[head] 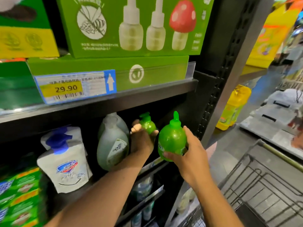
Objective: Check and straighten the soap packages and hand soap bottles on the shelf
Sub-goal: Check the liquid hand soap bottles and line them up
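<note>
Gripping front green pump bottle point(172, 140) in right hand point(190, 154), at front edge of shelf point(153, 163). Left hand point(141, 140) wrapping around rear green bottle point(147, 125), deeper on same shelf. Judging task as roughly midway: am lining up these 2; leaning white pouch point(65, 159), grey-green bottles point(113, 145), soap packages point(19, 194) seemingly awaiting checking.

1. A black metal shelf point(147, 92) carries green mosquito-repellent boxes point(134, 27) above a price label point(73, 86) reading 29.90.
2. A slotted black upright point(218, 89) closes the shelving's right end.
3. A wire shopping cart point(262, 185) stands on the grey aisle floor point(229, 141) at right.
4. A yellow bottle point(232, 108) sits beyond the upright, before blurred yellow displays point(272, 35).
</note>
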A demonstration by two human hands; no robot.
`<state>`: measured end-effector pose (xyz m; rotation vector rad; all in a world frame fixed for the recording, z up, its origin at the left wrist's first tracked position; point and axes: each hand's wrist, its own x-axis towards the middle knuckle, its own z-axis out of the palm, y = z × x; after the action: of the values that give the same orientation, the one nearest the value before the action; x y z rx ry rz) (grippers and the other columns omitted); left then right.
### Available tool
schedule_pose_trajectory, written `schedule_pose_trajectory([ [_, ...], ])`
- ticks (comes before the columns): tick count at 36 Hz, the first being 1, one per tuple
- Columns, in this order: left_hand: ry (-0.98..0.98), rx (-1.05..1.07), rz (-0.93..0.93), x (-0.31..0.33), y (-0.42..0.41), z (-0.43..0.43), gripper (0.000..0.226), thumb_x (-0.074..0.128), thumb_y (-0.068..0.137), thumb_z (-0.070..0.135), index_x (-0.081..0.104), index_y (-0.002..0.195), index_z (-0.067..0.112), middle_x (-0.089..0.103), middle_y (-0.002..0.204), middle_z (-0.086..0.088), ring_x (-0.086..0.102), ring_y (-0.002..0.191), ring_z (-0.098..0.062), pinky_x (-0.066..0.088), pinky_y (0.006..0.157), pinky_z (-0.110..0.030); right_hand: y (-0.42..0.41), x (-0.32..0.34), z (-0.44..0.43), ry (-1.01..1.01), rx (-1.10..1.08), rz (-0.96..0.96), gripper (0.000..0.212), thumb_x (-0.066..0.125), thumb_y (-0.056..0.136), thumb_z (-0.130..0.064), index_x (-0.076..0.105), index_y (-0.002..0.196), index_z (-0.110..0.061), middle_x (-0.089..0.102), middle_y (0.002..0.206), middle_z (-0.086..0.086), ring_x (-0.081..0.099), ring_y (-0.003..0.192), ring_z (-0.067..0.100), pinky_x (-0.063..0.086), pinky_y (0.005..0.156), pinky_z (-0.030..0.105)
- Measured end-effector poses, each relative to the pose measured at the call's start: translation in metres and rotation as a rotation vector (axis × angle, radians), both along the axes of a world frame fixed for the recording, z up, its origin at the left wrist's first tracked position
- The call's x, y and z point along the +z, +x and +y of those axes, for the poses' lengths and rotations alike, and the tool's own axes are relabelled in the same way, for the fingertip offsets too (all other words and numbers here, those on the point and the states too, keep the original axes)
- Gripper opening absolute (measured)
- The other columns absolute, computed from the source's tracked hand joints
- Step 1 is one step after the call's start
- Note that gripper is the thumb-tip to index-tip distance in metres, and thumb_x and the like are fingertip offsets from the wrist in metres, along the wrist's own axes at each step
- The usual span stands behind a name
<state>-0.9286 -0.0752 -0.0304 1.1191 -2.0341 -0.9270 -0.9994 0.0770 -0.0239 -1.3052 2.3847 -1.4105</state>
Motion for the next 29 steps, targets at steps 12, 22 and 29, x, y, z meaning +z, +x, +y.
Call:
schedule_pose_trajectory([
  [12,-0.059,-0.028,-0.418,-0.007,0.026,0.018,0.071,0.051,0.099,0.043,0.021,0.144,-0.003,0.031,0.144,-0.021,0.041,0.13,-0.036,0.038,0.1,-0.041,-0.017,-0.014,-0.04,0.037,-0.017,0.167,0.035,0.064,0.098,-0.031,0.053,0.132,-0.029,0.052,0.122,-0.006,0.057,0.094,0.002,0.05,0.079,0.027],
  [22,-0.1,-0.025,-0.464,-0.001,0.045,0.032,0.076,0.051,0.097,0.048,0.014,0.146,0.004,0.025,0.15,-0.013,0.041,0.132,-0.031,0.039,0.101,-0.039,-0.023,-0.004,-0.069,0.062,0.127,-0.007,0.065,0.078,0.078,-0.009,0.048,0.132,-0.029,0.051,0.111,-0.018,0.046,0.094,-0.002,0.036,0.076,0.008],
  [29,-0.106,-0.049,-0.453,-0.001,0.049,0.034,0.081,0.05,0.097,0.05,0.009,0.149,0.004,0.02,0.153,-0.012,0.042,0.132,-0.028,0.041,0.1,-0.035,-0.031,-0.009,-0.085,0.19,0.273,-0.104,0.084,0.072,0.086,-0.001,0.025,0.146,-0.037,0.043,0.143,-0.006,0.042,0.131,0.01,0.034,0.104,0.013],
])
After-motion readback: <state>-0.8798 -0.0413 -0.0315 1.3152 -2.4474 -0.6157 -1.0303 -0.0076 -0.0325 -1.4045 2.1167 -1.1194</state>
